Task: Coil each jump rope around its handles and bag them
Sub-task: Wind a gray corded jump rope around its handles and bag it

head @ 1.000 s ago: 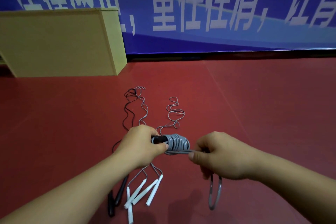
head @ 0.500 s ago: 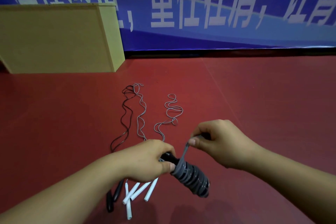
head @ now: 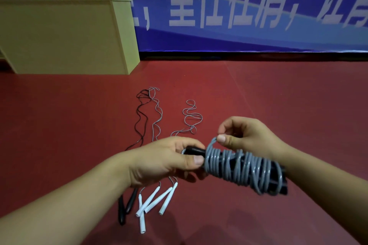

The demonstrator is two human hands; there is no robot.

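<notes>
A grey jump rope is coiled in many turns around its black handles, held above the red floor. My left hand grips the handles' left end. My right hand pinches the rope's last loop at the left end of the coil, between thumb and fingers. On the floor below lie several white handles with thin grey ropes trailing away, and two black handles with a thin black rope.
A tan wooden box stands at the back left on the red floor. A blue banner with white characters covers the wall behind. No bag is in view.
The coiled bundle has swung from pointing down-right to lying closer and more level. My right hand has moved down onto the coil's left end, still pinching the rope's end loop.
</notes>
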